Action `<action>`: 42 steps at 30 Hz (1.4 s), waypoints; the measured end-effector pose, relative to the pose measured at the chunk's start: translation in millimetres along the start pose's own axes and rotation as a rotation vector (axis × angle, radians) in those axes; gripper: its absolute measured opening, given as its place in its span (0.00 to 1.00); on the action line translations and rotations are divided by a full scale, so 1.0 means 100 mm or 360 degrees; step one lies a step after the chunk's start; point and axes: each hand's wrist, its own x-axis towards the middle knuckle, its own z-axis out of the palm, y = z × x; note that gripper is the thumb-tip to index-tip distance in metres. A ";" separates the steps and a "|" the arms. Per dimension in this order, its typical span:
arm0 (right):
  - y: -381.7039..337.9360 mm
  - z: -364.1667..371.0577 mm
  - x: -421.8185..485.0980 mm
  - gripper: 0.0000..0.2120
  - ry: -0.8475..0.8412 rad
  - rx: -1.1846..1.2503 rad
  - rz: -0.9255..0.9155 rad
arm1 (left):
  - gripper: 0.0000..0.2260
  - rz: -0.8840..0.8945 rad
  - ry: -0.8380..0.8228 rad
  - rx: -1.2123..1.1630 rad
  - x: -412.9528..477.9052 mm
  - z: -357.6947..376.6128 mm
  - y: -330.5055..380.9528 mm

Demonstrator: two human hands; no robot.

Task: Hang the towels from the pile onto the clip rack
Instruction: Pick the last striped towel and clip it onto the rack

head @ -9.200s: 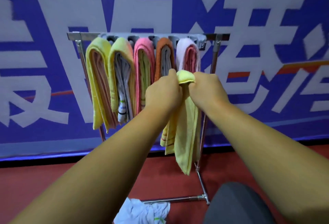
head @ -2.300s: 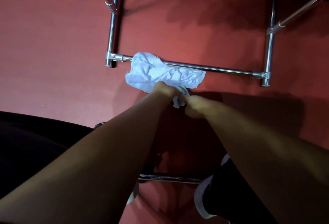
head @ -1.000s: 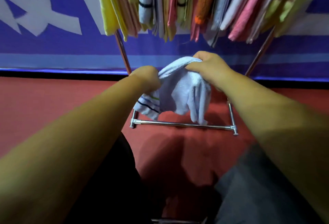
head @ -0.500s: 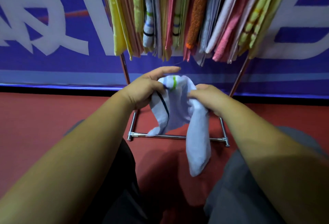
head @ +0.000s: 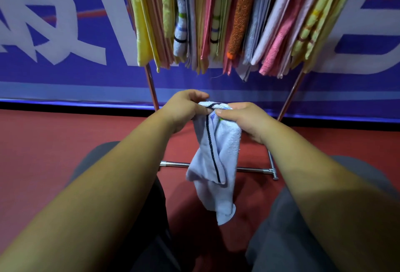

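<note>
A pale blue towel [head: 216, 163] with a dark stripe hangs limp in front of me. My left hand [head: 184, 109] and my right hand [head: 242, 118] both pinch its top edge, close together. Above them hang several towels [head: 216, 22] in yellow, pink, orange, white and green, side by side on the clip rack. Only the rack's chrome legs [head: 151, 85] and its floor bar [head: 253, 170] show; the clips at the top are out of frame.
The floor [head: 65, 152] is red. A blue banner [head: 65, 44] with big white letters stands right behind the rack. My legs in dark trousers [head: 281, 228] fill the bottom of the view.
I took the pale blue towel off the floor and lifted it. Over the last half second my hands have come closer together on its top edge, and the towel now hangs longer.
</note>
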 end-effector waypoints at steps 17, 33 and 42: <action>0.04 0.06 0.22 0.07 0.0392 0.0172 -0.0233 | 0.12 0.0083 -0.0032 0.0372 0.10 -0.08 -0.03; 0.26 -0.40 0.44 0.18 0.1134 0.0440 0.0158 | 0.15 -0.0095 0.0320 0.1869 0.24 -0.32 -0.19; -0.04 0.00 0.16 0.08 0.0014 0.0531 0.0018 | 0.13 -0.0163 0.0511 0.0908 0.35 -0.22 -0.14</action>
